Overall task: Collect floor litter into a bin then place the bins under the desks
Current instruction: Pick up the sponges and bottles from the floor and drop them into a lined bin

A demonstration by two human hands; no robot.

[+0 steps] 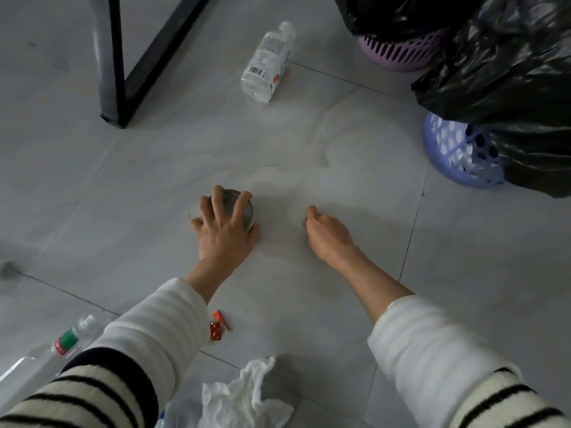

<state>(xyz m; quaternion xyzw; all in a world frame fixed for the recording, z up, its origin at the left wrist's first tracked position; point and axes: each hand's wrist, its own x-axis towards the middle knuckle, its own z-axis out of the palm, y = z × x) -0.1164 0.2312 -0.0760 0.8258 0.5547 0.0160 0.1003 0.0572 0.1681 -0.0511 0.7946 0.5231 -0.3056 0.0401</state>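
My left hand [223, 225] grips a grey metal can [244, 211] lying on the tiled floor, fingers curled over its top. My right hand [326, 231] is down on the floor to the right, fingers curled, pinching a small reddish scrap that is mostly hidden. A blue perforated bin [454, 152] with a black bag liner stands at the right, a pink bin [398, 52] with a black liner behind it. A clear plastic bottle [268, 61] lies farther back on the floor.
A black desk leg [112, 60] stands at the upper left. Near me lie red wrapper scraps [217, 325], crumpled white tissue [244, 393] and a clear bottle with a green and red label [66, 339] at the lower left.
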